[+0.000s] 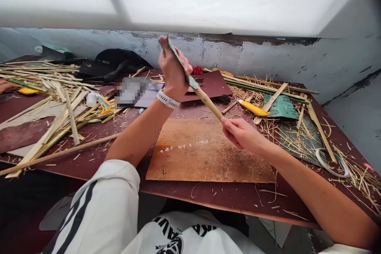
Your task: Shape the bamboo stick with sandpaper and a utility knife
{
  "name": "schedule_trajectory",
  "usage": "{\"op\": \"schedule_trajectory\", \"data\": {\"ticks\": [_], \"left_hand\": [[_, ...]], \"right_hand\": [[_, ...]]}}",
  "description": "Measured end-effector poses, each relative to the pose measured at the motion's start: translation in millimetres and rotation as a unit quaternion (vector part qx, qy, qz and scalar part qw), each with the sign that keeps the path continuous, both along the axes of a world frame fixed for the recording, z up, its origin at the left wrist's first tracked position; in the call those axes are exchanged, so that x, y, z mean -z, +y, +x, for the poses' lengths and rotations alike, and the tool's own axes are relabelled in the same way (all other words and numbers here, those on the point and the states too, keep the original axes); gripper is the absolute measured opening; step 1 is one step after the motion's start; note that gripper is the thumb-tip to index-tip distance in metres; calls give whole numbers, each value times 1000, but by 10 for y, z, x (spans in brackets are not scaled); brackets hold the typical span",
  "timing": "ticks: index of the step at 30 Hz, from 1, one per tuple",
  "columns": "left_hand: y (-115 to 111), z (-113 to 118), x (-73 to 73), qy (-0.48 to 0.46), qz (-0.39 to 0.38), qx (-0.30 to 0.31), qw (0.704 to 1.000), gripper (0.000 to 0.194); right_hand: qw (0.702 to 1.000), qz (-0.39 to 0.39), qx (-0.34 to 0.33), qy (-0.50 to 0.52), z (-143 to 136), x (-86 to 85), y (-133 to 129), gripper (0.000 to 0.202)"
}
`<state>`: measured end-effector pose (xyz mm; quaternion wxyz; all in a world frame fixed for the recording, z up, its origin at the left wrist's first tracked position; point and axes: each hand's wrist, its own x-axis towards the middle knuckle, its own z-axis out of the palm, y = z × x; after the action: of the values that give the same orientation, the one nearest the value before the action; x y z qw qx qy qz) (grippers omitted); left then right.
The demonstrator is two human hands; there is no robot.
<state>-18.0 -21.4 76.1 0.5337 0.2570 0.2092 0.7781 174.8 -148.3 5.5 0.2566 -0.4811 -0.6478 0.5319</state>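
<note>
Slanting up and away from me over the table is a pale bamboo stick. My right hand is closed around its near end. Higher up, my left hand, with a white watch strap on the wrist, is wrapped round a folded sheet of green-grey sandpaper. The sandpaper lies against the far part of the stick and hides it. Below both hands a scuffed wooden board lies flat near the table's front edge.
Bamboo strips are heaped at left, beside a yellow-handled cutter. At right lie a yellow utility knife, green sandpaper, a tape roll and shavings. Another person's hand shows at far left. A wall bounds the back.
</note>
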Motion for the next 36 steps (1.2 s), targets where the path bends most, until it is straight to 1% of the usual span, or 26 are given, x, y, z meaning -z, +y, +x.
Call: {"op": "schedule_trajectory", "data": {"ticks": [2,5,8,11,13,15,19,21,23,24,26,28,30,32,34,36], "left_hand": [[47,-30,22,-10,-11,-7,1000,51],[55,29,123,-5,-20,13,1000,50],[-31,209,270,8,-17,31,999,52],[-171,402,370,0,-5,59,998,50],[-229,457,371,-9,2,80,997,48],[-216,414,316,-7,0,85,996,50],[-60,167,145,-8,-23,36,999,52],[-44,120,107,-15,-29,20,999,52],[-117,183,130,-14,-26,32,999,51],[-176,246,160,-10,-22,48,999,50],[-294,383,238,-3,-31,74,997,49],[-363,477,308,-8,-42,95,995,49],[-368,498,344,-24,-42,113,992,51],[-346,465,340,-43,-29,128,990,53],[-352,432,312,-52,-8,133,990,53],[-419,447,291,-56,11,128,990,50]], "right_hand": [[999,18,2,-47,40,-27,34,66],[995,54,26,-85,72,16,89,70],[990,90,40,-104,68,97,117,70],[990,97,48,-87,30,146,104,70],[992,95,62,-62,-5,148,77,69],[994,83,64,-37,-36,129,44,68],[998,45,24,-26,-70,56,-12,67],[999,38,17,-29,-80,24,-27,68],[999,35,25,-25,-88,15,-34,69],[999,32,32,-21,-91,23,-34,69],[999,17,45,-8,-89,67,-26,69],[998,-6,56,12,-81,138,-11,68],[997,-10,69,26,-78,208,-1,69],[996,13,80,26,-90,252,-6,70],[995,44,92,19,-121,262,-30,71],[993,65,100,20,-164,247,-58,71]]}}
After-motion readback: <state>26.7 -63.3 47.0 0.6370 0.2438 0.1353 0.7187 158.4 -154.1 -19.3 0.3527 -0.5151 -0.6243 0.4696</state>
